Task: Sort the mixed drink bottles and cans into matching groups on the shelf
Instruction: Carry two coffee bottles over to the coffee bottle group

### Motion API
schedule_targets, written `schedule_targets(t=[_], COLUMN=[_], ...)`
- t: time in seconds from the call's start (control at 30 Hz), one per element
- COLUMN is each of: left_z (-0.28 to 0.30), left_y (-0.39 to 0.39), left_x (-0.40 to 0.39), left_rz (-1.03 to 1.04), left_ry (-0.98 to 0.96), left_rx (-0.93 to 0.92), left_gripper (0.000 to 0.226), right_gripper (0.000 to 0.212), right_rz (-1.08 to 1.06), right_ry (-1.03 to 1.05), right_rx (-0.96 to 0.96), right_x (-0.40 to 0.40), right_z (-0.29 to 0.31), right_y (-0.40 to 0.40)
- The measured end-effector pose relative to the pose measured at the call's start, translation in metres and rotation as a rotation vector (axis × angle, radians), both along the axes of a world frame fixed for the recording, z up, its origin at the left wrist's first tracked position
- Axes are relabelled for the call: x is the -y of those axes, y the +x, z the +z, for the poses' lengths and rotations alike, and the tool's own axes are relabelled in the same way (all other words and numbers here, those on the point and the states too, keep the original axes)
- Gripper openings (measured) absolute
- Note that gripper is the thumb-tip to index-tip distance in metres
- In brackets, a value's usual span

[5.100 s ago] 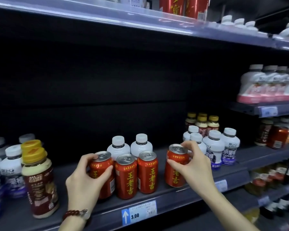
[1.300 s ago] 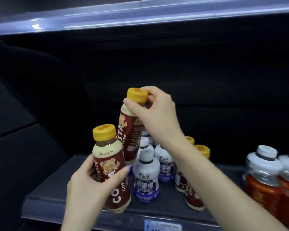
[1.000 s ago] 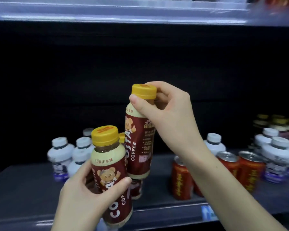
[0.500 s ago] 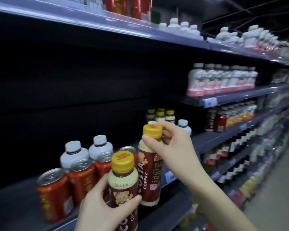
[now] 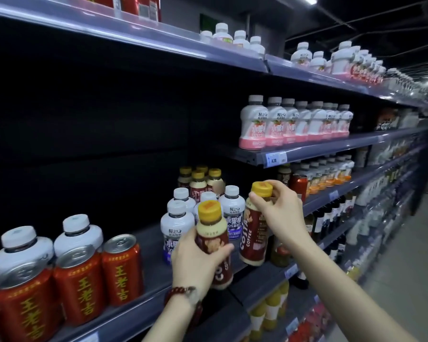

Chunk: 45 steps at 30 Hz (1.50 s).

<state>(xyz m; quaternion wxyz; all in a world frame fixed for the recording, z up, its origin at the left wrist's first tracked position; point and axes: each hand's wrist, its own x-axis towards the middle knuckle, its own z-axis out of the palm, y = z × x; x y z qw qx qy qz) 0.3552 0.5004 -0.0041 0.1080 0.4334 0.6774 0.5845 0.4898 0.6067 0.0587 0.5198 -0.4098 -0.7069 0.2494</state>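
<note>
My left hand [image 5: 198, 262] grips a brown coffee bottle with a yellow cap [image 5: 211, 233] around its body, in front of the shelf edge. My right hand [image 5: 279, 213] holds a second coffee bottle [image 5: 253, 233] by its yellow cap, a little to the right and higher. Behind them on the dark shelf [image 5: 148, 239] stand several white bottles with purple labels [image 5: 177, 225], and behind those several more yellow-capped coffee bottles [image 5: 199, 180]. Red cans [image 5: 120, 269] stand in a row at the left, with two white bottles [image 5: 78, 234] behind them.
Pink-labelled white bottles [image 5: 277, 124] fill the shelf above right. A red can [image 5: 299, 183] and orange-labelled bottles [image 5: 331, 171] stand further right on the same level. Lower shelves hold dark and yellow bottles. The aisle floor [image 5: 400, 280] runs along the right.
Both hands have carried the two coffee bottles rightward along the shelf, from the left end past the red cans to in front of the white purple-labelled bottles. The view has swung right.
</note>
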Motion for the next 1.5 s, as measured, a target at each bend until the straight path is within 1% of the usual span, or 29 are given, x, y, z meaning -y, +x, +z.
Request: schedule_targets(t=[0.2,0.33,0.43,0.53,0.73,0.87,1.0,1.13,1.23,1.33,1.43,1.5], left_z=[0.006,-0.003,-0.006,-0.007,-0.011,-0.01,-0.01,-0.015,-0.017,-0.016,-0.014,-0.012], left_y=[-0.006,-0.007,-0.007,-0.007,-0.01,-0.01,-0.012,-0.011,-0.011,-0.011,-0.011,-0.012], left_x=[-0.049,-0.067,-0.077,-0.084,-0.103,-0.115,-0.121,-0.124,-0.123,-0.123,-0.123,-0.12], left_rz=[0.041,0.05,0.056,0.051,0.072,0.069,0.049,0.045,0.056,0.085,0.09,0.069], left_ry=[0.012,0.012,0.044,0.062,0.071,0.064,0.057,0.046,0.047,-0.002,-0.098,-0.128], left_rx=[-0.018,-0.01,0.03,0.004,-0.007,-0.002,-0.019,-0.025,-0.029,-0.043,-0.064,-0.064], left_gripper=[0.049,0.049,0.045,0.046,0.049,0.054,0.053,0.056,0.055,0.057,0.066,0.073], right_gripper=[0.026,0.027,0.027,0.029,0.024,0.017,0.019,0.025,0.029,0.032,0.034,0.036], right_rz=[0.038,0.037,0.03,0.037,0.081,0.112,0.1,0.084,0.075,0.074,0.096,0.104], right_ry=[0.011,0.006,0.009,0.015,0.027,0.036,0.045,0.037,0.019,0.004,-0.038,-0.053], right_rx=[0.022,0.039,0.053,0.058,0.05,0.039,0.04,0.07,0.054,0.053,0.054,0.054], right_x=[-0.053,-0.07,-0.08,-0.087,-0.095,-0.096,-0.1,-0.106,-0.108,-0.108,-0.108,-0.106], right_z=[-0.012,-0.021,-0.027,-0.028,-0.027,-0.026,-0.028,-0.034,-0.039,-0.041,-0.039,-0.039], right_y=[-0.02,-0.027,-0.029,-0.032,-0.045,-0.056,-0.055,-0.05,-0.046,-0.047,-0.048,-0.048])
